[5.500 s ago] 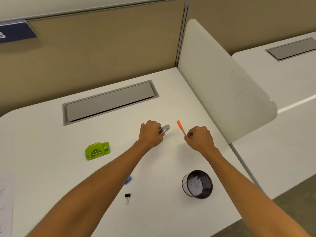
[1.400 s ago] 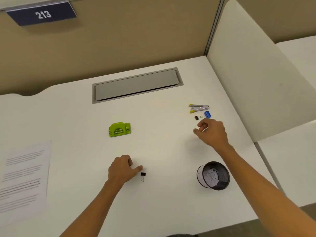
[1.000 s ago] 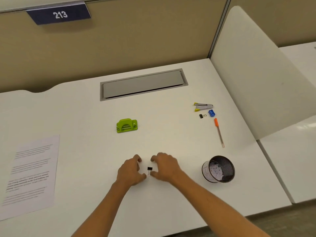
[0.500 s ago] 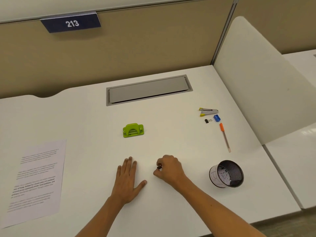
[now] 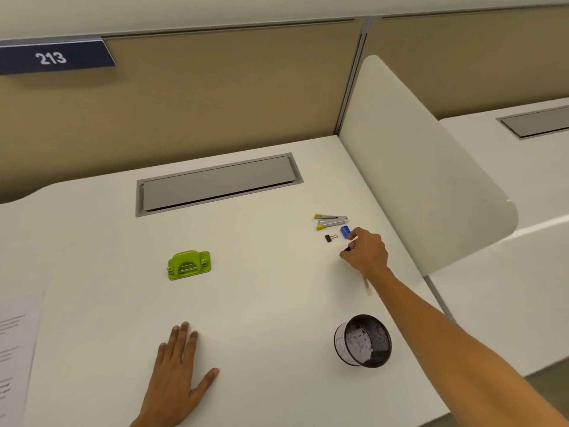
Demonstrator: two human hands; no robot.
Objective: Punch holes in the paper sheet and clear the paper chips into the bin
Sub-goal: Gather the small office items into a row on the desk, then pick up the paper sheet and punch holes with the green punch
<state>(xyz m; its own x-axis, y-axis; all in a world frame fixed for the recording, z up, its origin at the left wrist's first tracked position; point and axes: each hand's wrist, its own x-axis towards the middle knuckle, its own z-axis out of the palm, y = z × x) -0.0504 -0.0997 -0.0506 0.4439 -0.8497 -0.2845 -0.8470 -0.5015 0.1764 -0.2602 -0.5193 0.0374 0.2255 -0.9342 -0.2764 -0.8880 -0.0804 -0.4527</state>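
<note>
A green hole punch (image 5: 189, 265) sits on the white desk (image 5: 261, 303) left of centre. The printed paper sheet (image 5: 15, 349) lies at the desk's left edge, partly out of view. A black mesh bin (image 5: 363, 341) with paper chips inside stands at the front right. My left hand (image 5: 177, 377) rests flat on the desk, fingers straight. My right hand (image 5: 366, 251) is far right with fingers curled, pinching a small black binder clip just above the desk beside another binder clip (image 5: 330, 238).
A stapler (image 5: 331, 220) with yellow tips and a small blue object (image 5: 345, 232) lie by my right hand. A pen (image 5: 368, 286) is mostly hidden under my wrist. A grey cable hatch (image 5: 215, 184) is set in the desk. A white divider (image 5: 431, 180) bounds the right side.
My right hand picked up the binder clip at the desk's front and carried it to the far right, near the stapler. My left hand has stayed flat on the desk.
</note>
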